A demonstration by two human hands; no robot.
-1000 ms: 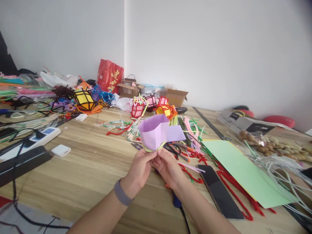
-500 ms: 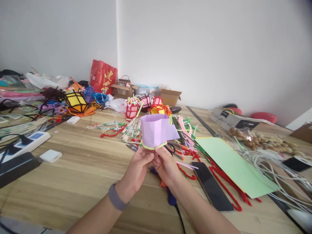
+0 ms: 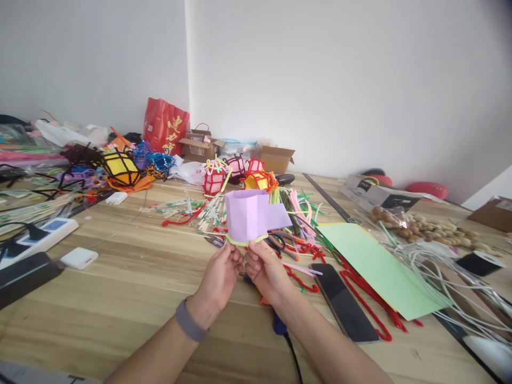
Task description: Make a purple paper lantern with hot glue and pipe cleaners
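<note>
A folded purple paper shape (image 3: 250, 215) with a pale green pipe-cleaner ring along its lower edge is held up above the wooden table (image 3: 132, 288). My left hand (image 3: 218, 277), with a grey band on its wrist, pinches the ring at the bottom left. Beside it my right hand (image 3: 266, 271) pinches the same rim at the bottom right, fingers closed. The two hands touch each other under the paper. Behind the paper lie scissors (image 3: 280, 242) and a heap of coloured pipe cleaners (image 3: 300, 210).
A dark phone (image 3: 344, 301), a green paper sheet (image 3: 376, 266) and red pipe cleaners lie to the right. Small pipe-cleaner lanterns (image 3: 214, 178), cardboard boxes (image 3: 276, 157) and a red bag (image 3: 164, 127) stand at the back. A power strip (image 3: 36, 234) and a white charger (image 3: 79, 257) lie left.
The view has swung a little to the right, so the table's things sit further left. Both hands still pinch the paper shape's rim, now a little lower and more upright.
</note>
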